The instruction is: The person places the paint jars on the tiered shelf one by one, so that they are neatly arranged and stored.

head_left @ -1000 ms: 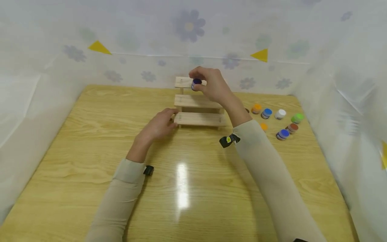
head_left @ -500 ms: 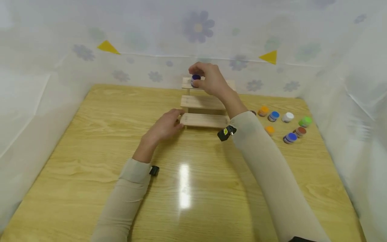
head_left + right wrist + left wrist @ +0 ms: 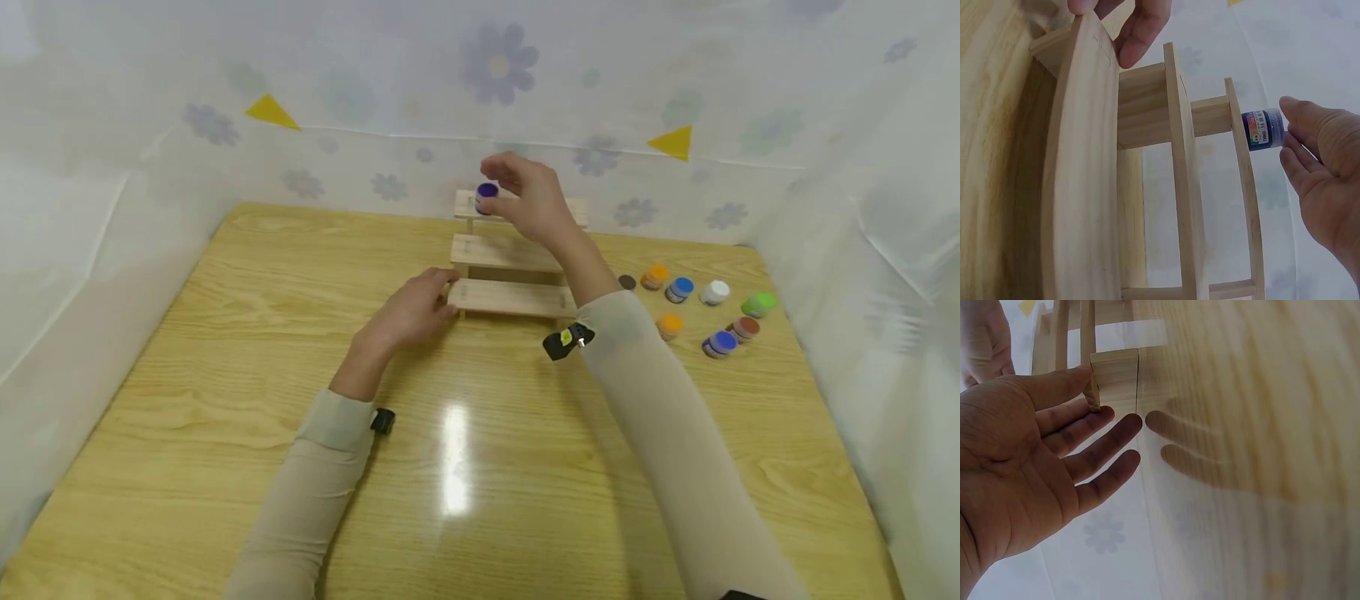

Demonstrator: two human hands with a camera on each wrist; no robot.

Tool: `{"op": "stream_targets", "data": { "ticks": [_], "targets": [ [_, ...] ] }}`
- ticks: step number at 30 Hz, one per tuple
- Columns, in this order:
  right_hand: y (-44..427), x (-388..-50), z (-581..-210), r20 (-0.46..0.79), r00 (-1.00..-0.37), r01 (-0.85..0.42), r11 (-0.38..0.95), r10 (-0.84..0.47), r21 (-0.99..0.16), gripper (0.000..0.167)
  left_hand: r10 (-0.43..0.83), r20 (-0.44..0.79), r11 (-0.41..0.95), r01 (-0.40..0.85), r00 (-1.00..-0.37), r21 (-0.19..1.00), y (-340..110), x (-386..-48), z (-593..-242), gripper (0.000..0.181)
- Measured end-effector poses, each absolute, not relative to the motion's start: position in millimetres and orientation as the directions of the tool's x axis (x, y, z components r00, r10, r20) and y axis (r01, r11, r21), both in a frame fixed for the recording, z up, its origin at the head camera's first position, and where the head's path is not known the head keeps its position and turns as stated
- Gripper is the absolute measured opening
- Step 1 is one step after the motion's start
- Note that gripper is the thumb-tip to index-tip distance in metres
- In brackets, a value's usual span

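A three-tier wooden shelf stand [image 3: 517, 297] stands near the back of the table. My left hand [image 3: 412, 310] pinches the left end of its lowest plank, thumb on one face and fingers on the other; the other fingers extend past the end in the left wrist view. On the left end of the top plank sits an upright dark blue paint jar [image 3: 486, 197], its printed label showing in the right wrist view. My right hand [image 3: 534, 202] is beside this jar [image 3: 1263, 129], thumb and fingers parted around its lid end, seemingly not gripping it.
Right of the stand, several paint jars stand on the table: orange [image 3: 655, 277], blue [image 3: 679, 289], white [image 3: 715, 292], green [image 3: 759, 304], brown [image 3: 745, 328] and violet-blue [image 3: 720, 343]. A floral white sheet [image 3: 360, 158] hangs behind the table.
My right hand has brought the dark blue jar onto the top plank's left end, and its fingers have lifted off it. My left hand stays at the lowest plank. The head view has shifted slightly.
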State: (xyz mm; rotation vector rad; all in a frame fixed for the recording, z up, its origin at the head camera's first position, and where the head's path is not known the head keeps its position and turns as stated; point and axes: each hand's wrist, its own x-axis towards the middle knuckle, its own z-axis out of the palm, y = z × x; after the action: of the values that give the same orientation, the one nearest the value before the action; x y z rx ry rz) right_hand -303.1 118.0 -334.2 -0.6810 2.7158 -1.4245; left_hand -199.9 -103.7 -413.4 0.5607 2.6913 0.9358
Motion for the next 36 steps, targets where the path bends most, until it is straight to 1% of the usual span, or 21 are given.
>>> {"op": "stream_targets", "data": {
  "ticks": [6,11,17,27,33,36],
  "targets": [
    [126,-284,-342,0.238,-0.916,-0.37,0.45,-0.323,-0.813,0.055,0.434,-0.086,0.715,0.284,-0.897,0.639,-106,-203,-414,0.058],
    [135,-262,-357,0.276,-0.918,-0.382,0.449,-0.286,-0.808,0.059,0.439,-0.089,0.712,0.286,-0.894,0.641,-107,-205,-413,0.058],
    [144,-237,-378,0.306,-0.93,-0.365,0.41,-0.204,-0.836,0.053,0.431,-0.111,0.714,0.264,-0.896,0.648,-112,-205,-414,0.058],
    [168,-204,-402,0.381,-0.92,-0.383,0.437,-0.098,-0.813,0.047,0.436,-0.122,0.701,0.251,-0.892,0.668,-117,-208,-414,0.058],
    [182,-194,-417,0.427,-0.904,-0.359,0.493,0.029,-0.793,0.043,0.438,-0.139,0.701,0.241,-0.888,0.671,-117,-207,-414,0.06],
    [187,-194,-420,0.467,-0.879,-0.367,0.483,0.099,-0.795,0.042,0.447,-0.129,0.694,0.251,-0.885,0.675,-117,-207,-414,0.06]
  ]
}}
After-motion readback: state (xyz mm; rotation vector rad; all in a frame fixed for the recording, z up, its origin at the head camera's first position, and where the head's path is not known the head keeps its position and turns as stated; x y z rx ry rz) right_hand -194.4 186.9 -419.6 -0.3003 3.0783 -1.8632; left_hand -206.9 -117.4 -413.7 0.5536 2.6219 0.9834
